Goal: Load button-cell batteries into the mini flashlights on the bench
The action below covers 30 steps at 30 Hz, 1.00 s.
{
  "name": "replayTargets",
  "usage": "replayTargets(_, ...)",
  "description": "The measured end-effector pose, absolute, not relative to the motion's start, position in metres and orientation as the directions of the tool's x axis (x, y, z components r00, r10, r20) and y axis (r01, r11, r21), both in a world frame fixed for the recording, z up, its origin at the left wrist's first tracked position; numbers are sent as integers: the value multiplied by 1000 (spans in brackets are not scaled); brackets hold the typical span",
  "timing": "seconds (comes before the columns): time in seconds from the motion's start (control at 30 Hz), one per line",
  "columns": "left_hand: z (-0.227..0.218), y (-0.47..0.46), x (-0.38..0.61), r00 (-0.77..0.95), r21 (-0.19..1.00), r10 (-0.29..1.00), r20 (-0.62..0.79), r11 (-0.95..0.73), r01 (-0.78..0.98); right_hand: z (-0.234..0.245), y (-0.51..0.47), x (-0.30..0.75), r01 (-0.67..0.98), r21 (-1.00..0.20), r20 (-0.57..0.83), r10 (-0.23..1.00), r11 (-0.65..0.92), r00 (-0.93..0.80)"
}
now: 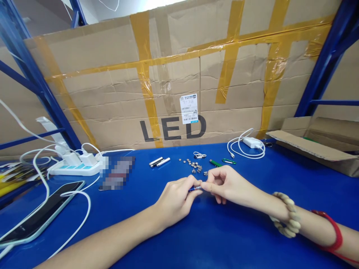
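My left hand (175, 198) is closed around a small dark blue pen-like tube (195, 188) held just above the blue table. My right hand (224, 183) pinches the tube's right end with thumb and fingertips. The two hands meet at the tube. Just behind them lie several small silver button cells (193, 165), two silver metal cylinders (159, 161), a green tube (215, 163) and a green clip (229, 161). A bead bracelet and a red cord are on my right wrist.
A white power strip (74, 168) with chargers and cables sits at the left, a phone (42, 215) lies plugged in at the front left. A white charger with coiled cable (248, 144) and an open cardboard box (316, 147) are at the right. A taped cardboard wall (179, 82) backs the table.
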<state>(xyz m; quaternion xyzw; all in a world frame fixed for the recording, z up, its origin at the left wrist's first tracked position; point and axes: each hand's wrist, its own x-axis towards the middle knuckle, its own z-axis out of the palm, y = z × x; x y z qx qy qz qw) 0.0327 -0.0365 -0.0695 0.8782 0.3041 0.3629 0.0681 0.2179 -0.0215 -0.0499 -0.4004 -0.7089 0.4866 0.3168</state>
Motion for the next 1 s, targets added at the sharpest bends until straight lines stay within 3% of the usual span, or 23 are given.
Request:
replayTargets(0.47, -65, -38, 33, 580, 323, 594, 557, -799, 508, -48, -20, 220, 246, -944, 69, 859, 220, -507)
replayTargets(0.6, -63, -37, 34, 569, 290, 562, 600, -816, 501, -46, -21, 222, 312, -878, 173, 850, 362, -498)
replayTargets(0.67, -62, -37, 35, 558, 294, 572, 601, -808, 512, -44, -22, 224, 407, -736, 330, 811, 541, -483)
replayTargets(0.8, -62, -38, 36, 533, 308, 608, 589, -778, 547, -41, -24, 232, 530, -273, 640, 563, 803, -523)
replayTargets(1.0, -62, -39, 36, 518, 326, 627, 583, -764, 557, -38, -22, 238, 549, 87, 732, 320, 831, -601)
